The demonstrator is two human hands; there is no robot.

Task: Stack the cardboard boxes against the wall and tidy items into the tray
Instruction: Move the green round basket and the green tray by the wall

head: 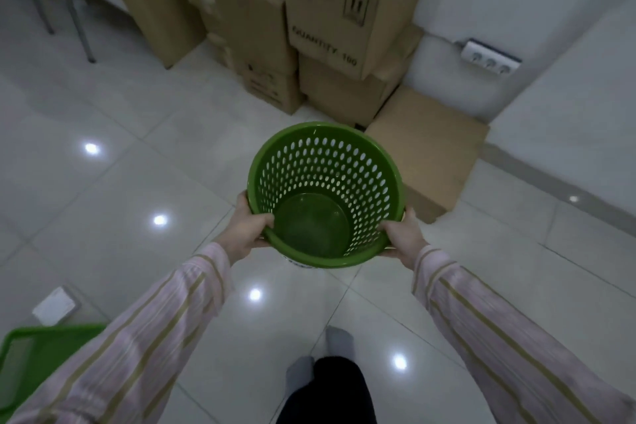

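I hold a round green plastic basket [327,155] with a perforated wall out in front of me, above the glossy white tiled floor [144,182]. My left hand [246,229] grips the near-left part of its rim, thumb hooked inside and the other fingers curled round the outside. My right hand [404,237] clasps the near-right part of the rim the same way. The basket's mouth is tipped towards me, so I look down to its solid bottom. Beyond it, brown cardboard boxes [330,17] stand stacked several high against the white wall, one of them printed "QUANTITY 100". A low brown cardboard box [433,144] sits on the floor just right of that stack, its near corner hidden behind the basket. A green plastic tray [41,351] lies on the floor at the lower-left edge, well apart from the basket and partly covered by my striped pink sleeve [144,337]. Just beside the tray lies a flat white thing [55,308] that I cannot make out. A white power strip [488,57] hangs on the wall to the right, and metal chair legs [77,21] stand at the upper left.
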